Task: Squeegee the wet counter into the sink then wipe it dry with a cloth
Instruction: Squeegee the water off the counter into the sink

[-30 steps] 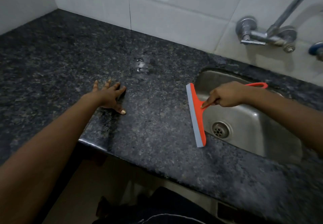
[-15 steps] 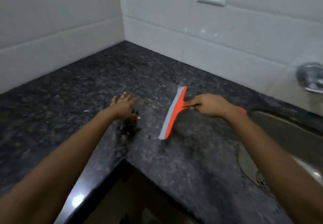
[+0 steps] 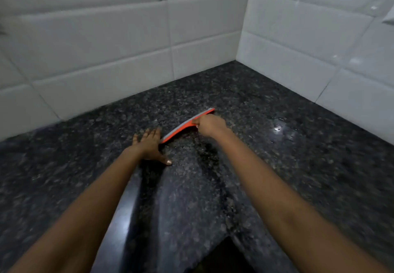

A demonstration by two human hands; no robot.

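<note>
An orange squeegee (image 3: 183, 126) with a grey rubber blade lies edge-down on the dark speckled granite counter (image 3: 266, 166), slanting from lower left to upper right. My right hand (image 3: 210, 124) is closed around its handle, which the hand hides. My left hand (image 3: 150, 144) rests flat on the counter, fingers spread, just left of the blade's near end. A shiny wet patch (image 3: 278, 126) glints on the counter to the right of the squeegee. The sink and any cloth are out of view.
White tiled walls (image 3: 106, 59) meet in a corner (image 3: 243, 38) behind the counter. The counter's inner front edge (image 3: 128, 208) runs down under my left forearm, with a dark gap (image 3: 221, 255) below it at the bottom centre.
The view has swung left from the sink toward the wall corner. My right hand has carried the squeegee away from the sink, up beside my left hand, which stays flat on the counter.
</note>
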